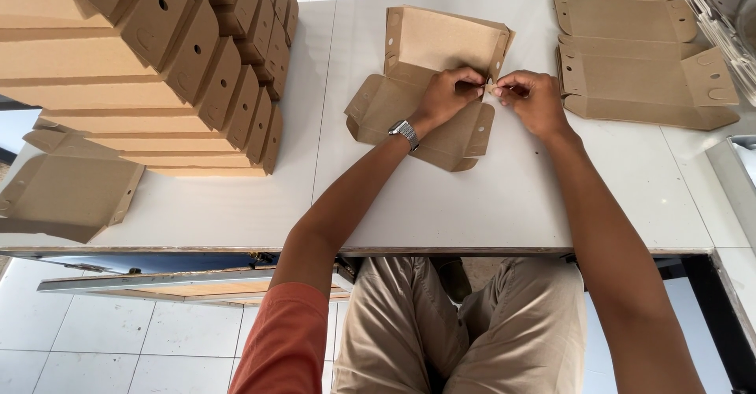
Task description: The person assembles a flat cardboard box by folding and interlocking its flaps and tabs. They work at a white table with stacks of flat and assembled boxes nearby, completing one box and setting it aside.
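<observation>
Brown cardboard box blank is being folded on the table. Both hands, left hand and right hand, are pinching its corner tab between them. Keeping the fingertips close together at the slot is likely helping the tab seat squarely.

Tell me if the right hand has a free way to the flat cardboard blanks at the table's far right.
Probably yes: the right hand sits close beside the flat blanks, with only bare table between, though its fingers now pinch the half-folded box.

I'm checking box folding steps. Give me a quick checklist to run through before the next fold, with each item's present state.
1. Both hands on the corner tab: left hand and right hand pinch it: ok.
2. Back wall of the cardboard box raised: ok.
3. Front flap folded up: not ok, lies flat.
4. Tab seated in its slot: cannot tell, fingers hide it.
5. Flat blanks at hand on the table: ok.
</observation>
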